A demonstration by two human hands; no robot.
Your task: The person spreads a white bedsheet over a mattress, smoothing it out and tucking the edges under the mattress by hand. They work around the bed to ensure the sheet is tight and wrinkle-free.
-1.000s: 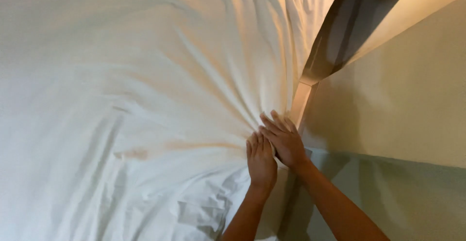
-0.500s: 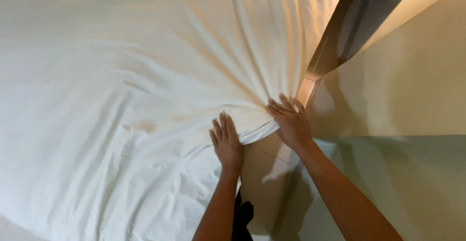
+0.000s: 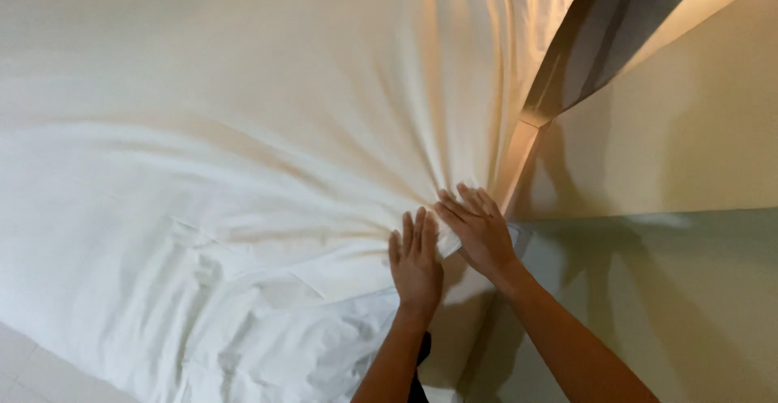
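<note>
On creased white cotton sheet (image 3: 243, 168), two flat hands (image 3: 450, 249).

White sheet (image 3: 243, 168) (plain), beige wall (image 3: 689, 127).

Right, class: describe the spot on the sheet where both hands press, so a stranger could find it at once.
Follow the white sheet toward the beige wall. Near the bed's edge, the left hand and right hand lie flat, side by side. Every crease fans outward from there.
</note>
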